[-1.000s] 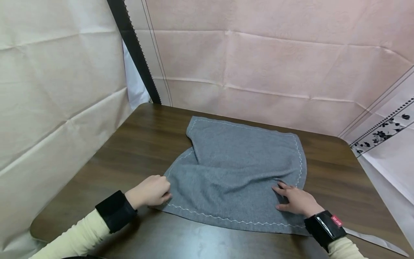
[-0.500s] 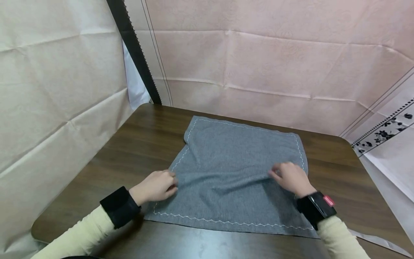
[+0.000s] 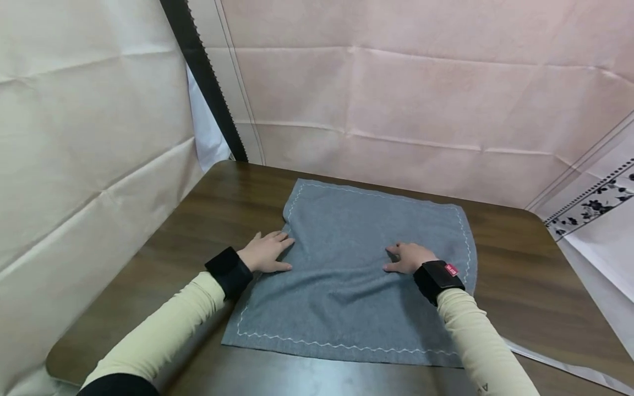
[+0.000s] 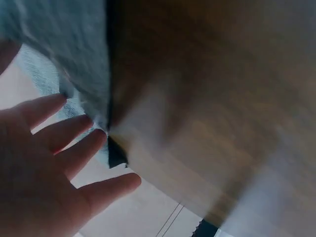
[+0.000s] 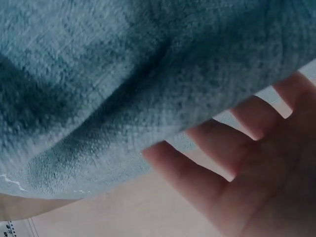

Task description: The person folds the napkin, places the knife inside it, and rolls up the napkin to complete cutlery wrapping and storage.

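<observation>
A grey-blue cloth (image 3: 346, 313) with white zigzag stitching near its edges lies spread on the wooden table, with wrinkles running across its middle. At the cloth's left edge my left hand (image 3: 267, 253) rests with fingers spread; the left wrist view shows the same straight fingers (image 4: 79, 133) by the fabric border. Over on the right half, my right hand (image 3: 408, 257) touches the cloth just above the wrinkles, its fingers extended. In the right wrist view a raised fold of cloth (image 5: 123, 89) partly covers the fingertips. Neither hand pinches the fabric.
The brown wooden table (image 3: 173, 231) has rounded corners. Pale hanging sheets (image 3: 396, 99) stand behind it and to the left. A white strip (image 3: 569, 368) lies at the right front, by the right forearm.
Both hands have moved away from the body, the right one also leftward. The left hand has uncurled from the cloth's near left side. The cloth's left edge has spread outward and its wrinkles have eased.
</observation>
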The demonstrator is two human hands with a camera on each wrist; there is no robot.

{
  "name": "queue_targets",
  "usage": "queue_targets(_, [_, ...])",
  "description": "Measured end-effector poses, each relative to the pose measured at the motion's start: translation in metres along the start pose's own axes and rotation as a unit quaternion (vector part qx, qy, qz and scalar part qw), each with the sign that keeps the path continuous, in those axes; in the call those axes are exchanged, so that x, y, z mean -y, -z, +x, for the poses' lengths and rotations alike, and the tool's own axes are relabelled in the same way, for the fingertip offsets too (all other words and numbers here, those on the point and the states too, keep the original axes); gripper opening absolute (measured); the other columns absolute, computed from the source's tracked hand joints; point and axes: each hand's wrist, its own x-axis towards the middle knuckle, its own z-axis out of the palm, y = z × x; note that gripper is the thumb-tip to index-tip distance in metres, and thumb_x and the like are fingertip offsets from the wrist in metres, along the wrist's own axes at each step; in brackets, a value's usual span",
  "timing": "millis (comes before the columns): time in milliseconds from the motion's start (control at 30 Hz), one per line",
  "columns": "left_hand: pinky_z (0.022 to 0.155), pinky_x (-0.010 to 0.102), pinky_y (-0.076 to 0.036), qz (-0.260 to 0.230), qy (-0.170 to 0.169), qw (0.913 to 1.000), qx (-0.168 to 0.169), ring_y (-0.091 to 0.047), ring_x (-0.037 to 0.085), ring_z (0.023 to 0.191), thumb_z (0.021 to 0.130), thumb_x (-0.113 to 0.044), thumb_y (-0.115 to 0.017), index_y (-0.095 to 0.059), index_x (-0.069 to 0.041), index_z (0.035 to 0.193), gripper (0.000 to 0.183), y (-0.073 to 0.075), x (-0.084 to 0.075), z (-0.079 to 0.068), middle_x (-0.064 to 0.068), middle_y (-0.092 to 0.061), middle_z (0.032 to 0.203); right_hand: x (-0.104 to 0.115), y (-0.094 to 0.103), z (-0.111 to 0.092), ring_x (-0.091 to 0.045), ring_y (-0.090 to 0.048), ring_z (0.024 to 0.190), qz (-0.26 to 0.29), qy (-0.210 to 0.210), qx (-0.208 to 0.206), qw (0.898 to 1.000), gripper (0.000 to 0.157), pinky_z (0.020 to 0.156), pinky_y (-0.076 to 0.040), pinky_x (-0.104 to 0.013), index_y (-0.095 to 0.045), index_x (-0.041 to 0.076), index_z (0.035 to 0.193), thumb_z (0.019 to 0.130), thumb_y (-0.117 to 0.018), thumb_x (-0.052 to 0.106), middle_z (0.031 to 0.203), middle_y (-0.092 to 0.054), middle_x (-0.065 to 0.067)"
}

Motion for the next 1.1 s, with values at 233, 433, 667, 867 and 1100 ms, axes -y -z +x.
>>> queue_targets(233, [0.096,0.066,-0.013,-0.001,0.045,0.9973,0.059,-0.018,0.035,0.134,0.079,-0.057,-0.059,-0.03,-0.004,0.141,0.087,0.004,0.008,0.006,0.016,-0.022,0.147,0.0,0.0,-0.002,-0.046,-0.034,0.122,-0.011,-0.004,0.002,1.0,0.08,0.091,-0.034,-0.056,-0.038,0.006,0.138,0.075,-0.07,0.044,0.139,-0.03,-0.029])
queue_targets(433, [0.095,0.068,-0.011,-0.003,0.063,0.9955,0.07,-0.014,0.038,0.134,0.076,-0.059,-0.061,-0.026,-0.002,0.142,0.094,0.007,0.01,0.012,0.015,-0.019,0.148,-0.003,-0.001,-0.002,-0.048,-0.03,0.124,-0.003,-0.012,0.011,1.0,0.085,0.093,-0.031,-0.057,-0.032,0.006,0.141,0.075,-0.07,0.046,0.142,-0.024,-0.029])
queue_targets(667, [0.094,0.068,-0.013,-0.013,0.062,0.9951,0.075,-0.014,0.039,0.134,0.078,-0.056,-0.062,-0.025,-0.001,0.142,0.093,0.007,0.009,0.014,0.016,-0.018,0.148,-0.017,-0.003,-0.002,-0.049,-0.022,0.127,0.045,0.001,0.006,0.999,0.081,0.097,-0.025,-0.058,-0.031,0.006,0.141,0.08,-0.063,0.048,0.143,-0.023,-0.027])
queue_targets(867, [0.096,0.062,-0.023,-0.038,0.066,0.994,0.079,-0.013,0.039,0.134,0.075,-0.058,-0.063,-0.024,0.0,0.142,0.097,0.007,0.018,0.016,0.018,-0.015,0.149,-0.036,0.004,-0.036,-0.044,-0.036,0.122,0.059,0.086,-0.053,0.993,0.061,0.097,-0.029,-0.052,-0.041,-0.008,0.131,0.088,-0.059,0.031,0.131,-0.041,-0.03])
queue_targets(1100, [0.095,0.062,-0.025,-0.052,0.055,0.9939,0.079,-0.014,0.04,0.133,0.068,-0.068,-0.061,-0.025,0.001,0.142,0.107,0.008,0.022,0.017,0.019,-0.016,0.148,-0.055,-0.015,-0.107,-0.043,-0.046,0.114,-0.009,0.092,-0.102,0.991,0.053,0.089,-0.037,-0.054,-0.052,-0.005,0.123,0.083,-0.065,0.027,0.122,-0.051,-0.027])
